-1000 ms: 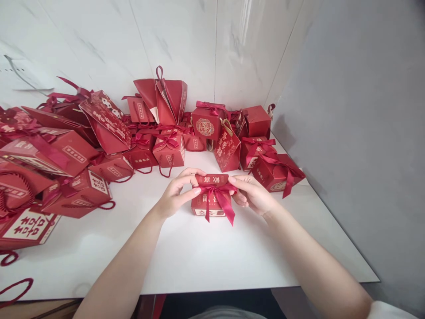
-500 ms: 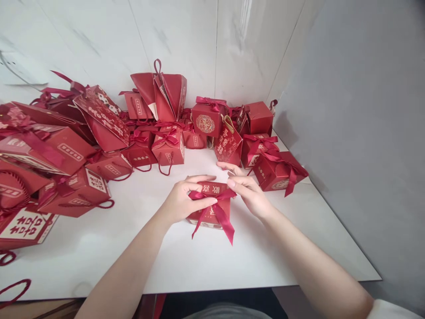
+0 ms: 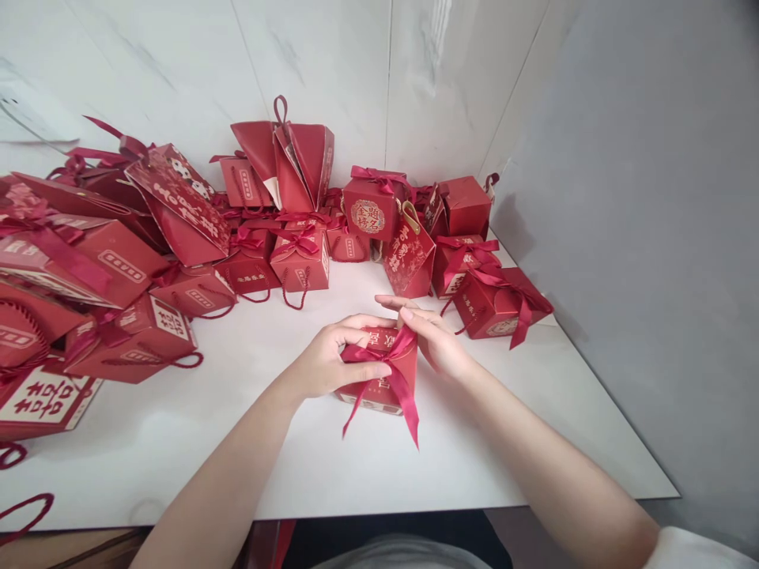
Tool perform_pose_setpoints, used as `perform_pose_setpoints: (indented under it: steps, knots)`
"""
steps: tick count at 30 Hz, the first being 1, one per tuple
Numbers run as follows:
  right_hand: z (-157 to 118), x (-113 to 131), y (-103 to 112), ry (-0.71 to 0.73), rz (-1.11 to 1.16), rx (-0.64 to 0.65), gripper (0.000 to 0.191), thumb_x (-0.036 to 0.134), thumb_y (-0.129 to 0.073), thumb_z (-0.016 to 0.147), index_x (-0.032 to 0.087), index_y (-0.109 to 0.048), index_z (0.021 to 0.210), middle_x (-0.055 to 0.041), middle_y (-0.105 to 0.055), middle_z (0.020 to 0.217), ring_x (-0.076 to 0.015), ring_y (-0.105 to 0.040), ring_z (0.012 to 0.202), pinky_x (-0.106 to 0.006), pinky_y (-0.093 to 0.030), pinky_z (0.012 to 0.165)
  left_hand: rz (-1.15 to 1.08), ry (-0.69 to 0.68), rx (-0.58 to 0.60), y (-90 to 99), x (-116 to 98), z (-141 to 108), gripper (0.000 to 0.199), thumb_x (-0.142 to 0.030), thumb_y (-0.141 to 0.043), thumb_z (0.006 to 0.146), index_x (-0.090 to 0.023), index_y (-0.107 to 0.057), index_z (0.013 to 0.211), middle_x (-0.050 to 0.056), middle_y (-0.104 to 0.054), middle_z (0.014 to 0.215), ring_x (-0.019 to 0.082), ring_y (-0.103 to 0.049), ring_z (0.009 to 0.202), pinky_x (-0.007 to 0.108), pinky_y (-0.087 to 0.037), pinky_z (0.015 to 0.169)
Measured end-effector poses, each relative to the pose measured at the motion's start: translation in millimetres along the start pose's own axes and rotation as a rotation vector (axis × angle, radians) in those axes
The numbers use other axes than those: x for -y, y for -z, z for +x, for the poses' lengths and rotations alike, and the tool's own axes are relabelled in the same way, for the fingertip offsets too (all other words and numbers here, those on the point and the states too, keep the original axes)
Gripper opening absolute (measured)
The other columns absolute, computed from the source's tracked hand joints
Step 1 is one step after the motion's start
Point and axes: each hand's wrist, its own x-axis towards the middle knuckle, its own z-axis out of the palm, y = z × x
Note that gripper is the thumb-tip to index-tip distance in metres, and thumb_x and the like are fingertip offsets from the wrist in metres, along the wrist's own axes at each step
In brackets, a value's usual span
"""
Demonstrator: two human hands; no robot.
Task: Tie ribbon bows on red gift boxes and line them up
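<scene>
A small red gift box point(image 3: 388, 395) stands on the white table, tied on top with a dark red satin ribbon point(image 3: 405, 403) in a bow, its two tails hanging over the near side. My left hand point(image 3: 323, 359) grips the box from the left, its thumb lying across the top over the bow and its fingers behind. On the right side, my right hand point(image 3: 439, 340) has its thumb at the raised right loop of the bow. Its other fingers reach behind the box, and their tips are partly hidden.
Many red gift boxes with ribbons and cords are heaped on the left point(image 3: 130, 265), and more line the wall at the back point(image 3: 300, 257). One ribboned box point(image 3: 501, 304) sits right of my hands. A grey panel point(image 3: 652, 237) borders the table point(image 3: 332, 474) on the right.
My right hand has come in closer against the box's right side. The bow's right loop now points upward instead of sideways. My left hand stays on the box.
</scene>
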Motion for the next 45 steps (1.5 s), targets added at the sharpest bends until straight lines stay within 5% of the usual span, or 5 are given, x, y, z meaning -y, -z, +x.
perform_pose_setpoints:
  steps: [6,12,22,35,45]
  knots:
    - [-9.6,8.4,0.3,0.026,0.018,0.056,0.031,0.044,-0.063,0.094,0.023,-0.065,0.071,-0.0014,-0.059,0.137,-0.0243,-0.036,0.145,-0.043,-0.030,0.118,-0.004,-0.001,-0.084,-6.9,4.0,2.3,0.032,-0.029,-0.073,0.082,-0.018,-0.057,0.058,0.008,-0.066,0.125,0.026,-0.065,0.111,0.043,-0.051,0.101]
    - [-10.5,7.4,15.1,0.099,-0.060,0.251,0.057,0.052,-0.065,0.090,0.038,-0.043,0.142,-0.0026,-0.034,0.159,-0.0265,-0.028,0.149,-0.051,-0.029,0.119,0.004,-0.021,-0.181,2.0,10.1,0.5,0.029,-0.038,-0.071,0.085,-0.019,-0.050,0.084,0.012,-0.060,0.131,0.028,-0.059,0.119,0.046,-0.045,0.104]
    - [-0.9,-9.0,29.4,-0.021,-0.073,0.070,0.044,0.049,-0.060,0.094,0.031,-0.050,0.132,-0.0087,-0.054,0.138,-0.0253,-0.061,0.119,-0.051,-0.046,0.107,0.131,0.098,0.374,34.2,24.2,-8.8,0.138,-0.037,-0.092,0.058,-0.033,0.002,0.159,0.015,-0.036,0.157,0.037,-0.040,0.142,0.052,-0.042,0.110]
    - [-3.9,-13.1,15.1,0.288,-0.223,-0.201,0.058,0.064,-0.033,0.099,0.034,-0.033,0.149,-0.0056,-0.036,0.159,-0.0278,-0.038,0.144,-0.052,-0.036,0.116,0.488,-0.488,-0.525,22.9,69.3,16.1,0.105,-0.036,-0.092,0.056,-0.029,-0.035,0.144,0.017,-0.040,0.147,0.038,-0.043,0.139,0.058,-0.040,0.114]
    - [-10.4,-13.5,7.6,0.281,-0.415,0.038,0.075,0.049,-0.062,0.093,0.032,-0.025,0.156,-0.0049,-0.031,0.162,-0.0283,-0.031,0.149,-0.051,-0.026,0.123,0.078,-0.330,-0.460,20.3,67.3,14.7,0.087,-0.044,-0.083,0.069,-0.019,-0.039,0.141,0.017,-0.053,0.140,0.033,-0.056,0.127,0.048,-0.046,0.109]
